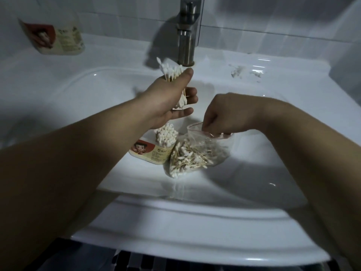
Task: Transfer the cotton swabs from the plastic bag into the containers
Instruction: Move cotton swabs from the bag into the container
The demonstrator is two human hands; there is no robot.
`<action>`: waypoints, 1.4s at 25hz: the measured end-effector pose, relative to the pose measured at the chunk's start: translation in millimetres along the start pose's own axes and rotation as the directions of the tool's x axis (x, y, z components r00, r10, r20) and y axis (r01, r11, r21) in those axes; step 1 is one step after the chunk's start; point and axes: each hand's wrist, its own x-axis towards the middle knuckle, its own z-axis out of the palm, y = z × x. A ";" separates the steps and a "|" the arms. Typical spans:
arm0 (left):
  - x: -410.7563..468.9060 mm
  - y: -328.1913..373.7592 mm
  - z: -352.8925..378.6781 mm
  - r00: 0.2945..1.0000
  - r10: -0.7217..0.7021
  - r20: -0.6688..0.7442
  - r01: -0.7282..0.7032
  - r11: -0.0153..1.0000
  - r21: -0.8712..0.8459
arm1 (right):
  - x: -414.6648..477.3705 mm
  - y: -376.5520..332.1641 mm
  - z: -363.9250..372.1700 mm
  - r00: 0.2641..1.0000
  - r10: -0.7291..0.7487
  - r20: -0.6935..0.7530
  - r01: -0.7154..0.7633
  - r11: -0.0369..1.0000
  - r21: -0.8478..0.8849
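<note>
1. Your left hand (172, 94) is wrapped round a bundle of cotton swabs (172, 72), upright at mid-frame below the tap (186, 36). My guess is you're squaring them up to go in tips-up.
2. Your right hand (220, 116) comes in knuckles-up, fingers curled and pinching the rim of the plastic bag (197, 153), probably to keep it open. Plenty of swabs are left inside.
3. One container (154, 151) leans beside the bag, already packed. The other container (56, 39) sits at upper left.
</note>
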 end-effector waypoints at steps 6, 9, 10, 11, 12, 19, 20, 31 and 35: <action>-0.3 -1.8 1.4 0.999 0.024 0.029 -0.025 1.000 0.016 | 6.4 -10.7 14.3 0.991 -0.051 0.127 0.062 0.995 -0.078; -1.9 -2.1 3.3 0.998 0.030 0.047 -0.031 0.999 0.030 | 8.5 -15.7 19.9 0.984 -0.051 0.169 0.075 0.988 -0.134; -2.0 -2.1 3.4 0.998 0.031 0.050 -0.032 0.999 0.034 | 8.5 -17.3 21.1 0.981 -0.056 0.187 0.085 0.985 -0.148; -2.1 -2.3 3.6 0.998 0.030 0.053 -0.032 0.999 0.040 | 8.8 -18.8 22.4 0.975 -0.062 0.211 0.098 0.982 -0.162; -2.3 -2.4 3.6 0.998 0.030 0.056 -0.033 0.998 0.044 | 9.3 -19.7 24.4 0.970 -0.060 0.235 0.105 0.978 -0.180; -6.9 -3.1 4.8 0.994 0.019 0.104 -0.026 0.997 0.067 | 15.0 -20.5 28.8 0.984 -0.086 0.159 0.133 0.940 -0.314; -6.8 -2.8 4.3 0.994 0.017 0.109 -0.024 0.997 0.069 | 14.2 -19.9 26.5 0.984 -0.082 0.155 0.128 0.941 -0.312; -7.4 -2.6 3.4 0.989 -0.020 0.149 0.009 0.997 0.077 | 10.7 -4.9 10.1 0.998 -0.004 0.063 0.018 0.976 -0.218; -8.0 -4.4 2.1 0.984 -0.041 0.172 0.009 0.983 0.182 | 13.3 -1.3 10.6 0.998 0.011 0.060 0.004 0.967 -0.253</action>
